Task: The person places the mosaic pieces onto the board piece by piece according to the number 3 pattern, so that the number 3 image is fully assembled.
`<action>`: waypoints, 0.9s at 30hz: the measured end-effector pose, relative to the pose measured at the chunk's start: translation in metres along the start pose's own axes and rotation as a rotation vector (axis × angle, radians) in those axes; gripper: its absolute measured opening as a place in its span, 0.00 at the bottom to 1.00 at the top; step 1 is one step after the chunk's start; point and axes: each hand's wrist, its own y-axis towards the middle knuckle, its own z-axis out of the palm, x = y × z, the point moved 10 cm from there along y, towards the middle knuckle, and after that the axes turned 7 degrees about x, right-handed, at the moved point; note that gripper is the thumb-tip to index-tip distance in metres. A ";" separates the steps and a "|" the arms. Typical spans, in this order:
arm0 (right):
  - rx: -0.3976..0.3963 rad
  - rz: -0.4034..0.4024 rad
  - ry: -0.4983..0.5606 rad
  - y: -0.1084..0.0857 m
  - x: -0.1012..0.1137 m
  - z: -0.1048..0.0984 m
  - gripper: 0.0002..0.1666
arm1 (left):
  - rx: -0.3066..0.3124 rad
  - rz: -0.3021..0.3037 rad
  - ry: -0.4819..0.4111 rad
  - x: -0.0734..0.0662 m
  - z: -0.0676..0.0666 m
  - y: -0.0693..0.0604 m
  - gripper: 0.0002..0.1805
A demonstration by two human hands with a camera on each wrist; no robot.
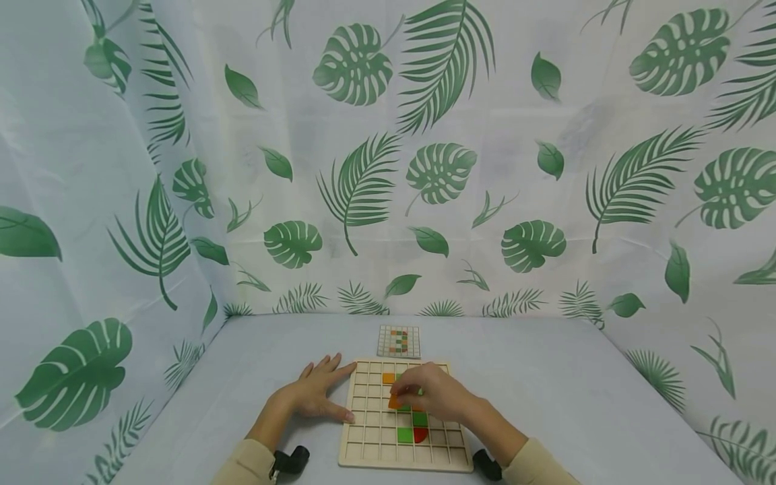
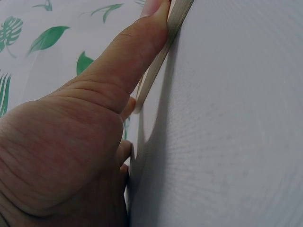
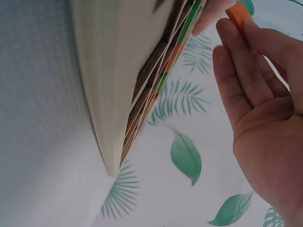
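A wooden grid board (image 1: 370,455) lies flat on the table with orange, green and red tiles in some of its squares. My right hand (image 1: 445,394) reaches over the middle of the board and pinches an orange tile (image 3: 239,15) between thumb and fingers. In the right wrist view that tile is held above the board surface. The fingers of my left hand (image 1: 312,393) are spread, with the thumb and index finger touching the board's left edge. A red rounded tile (image 1: 421,435) sits beside a green tile (image 1: 405,435) near the front. My right hand covers part of the pattern.
Behind the board lies a small pattern card (image 1: 399,341) showing a coloured figure on a grid. The pale table (image 1: 533,364) meets leaf-printed cloth walls (image 1: 485,168) at the back and sides. Black straps with small devices show at both wrists.
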 end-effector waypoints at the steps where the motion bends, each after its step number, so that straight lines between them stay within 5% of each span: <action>1: 0.010 0.008 0.001 0.000 0.000 0.001 0.08 | 0.001 -0.001 0.002 0.000 0.000 0.000 0.62; 12: 0.106 -0.007 0.052 0.002 0.010 0.015 0.07 | -0.002 -0.003 -0.001 0.001 0.000 0.001 0.62; 27: 0.180 -0.008 -0.037 0.004 0.017 0.028 0.07 | 0.000 -0.005 -0.007 0.001 0.001 0.000 0.62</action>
